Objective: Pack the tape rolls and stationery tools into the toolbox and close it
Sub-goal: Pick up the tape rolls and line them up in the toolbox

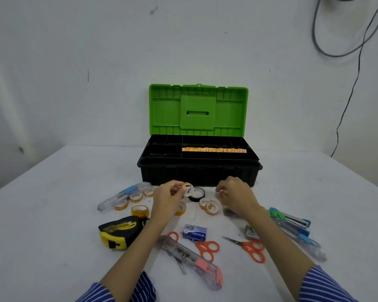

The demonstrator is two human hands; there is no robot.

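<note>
The black toolbox (200,174) stands open at the back of the table, its green lid (198,110) upright. A row of small orange tape rolls (214,150) fills one tray compartment. My left hand (168,196) pinches a small clear tape roll (187,188) just in front of the box. My right hand (235,196) hovers over the table with fingers curled; whether it holds a roll is hidden. Several small tape rolls (209,206) and a black tape roll (196,194) lie between the hands. More small rolls (136,197) lie to the left.
On the white table lie a yellow-black tape measure (118,231), a clear box cutter with pink slider (194,261), two orange scissors (252,249), a blue staple box (194,232), a blue stapler (292,217) and more cutters (122,196). Cables hang on the right wall.
</note>
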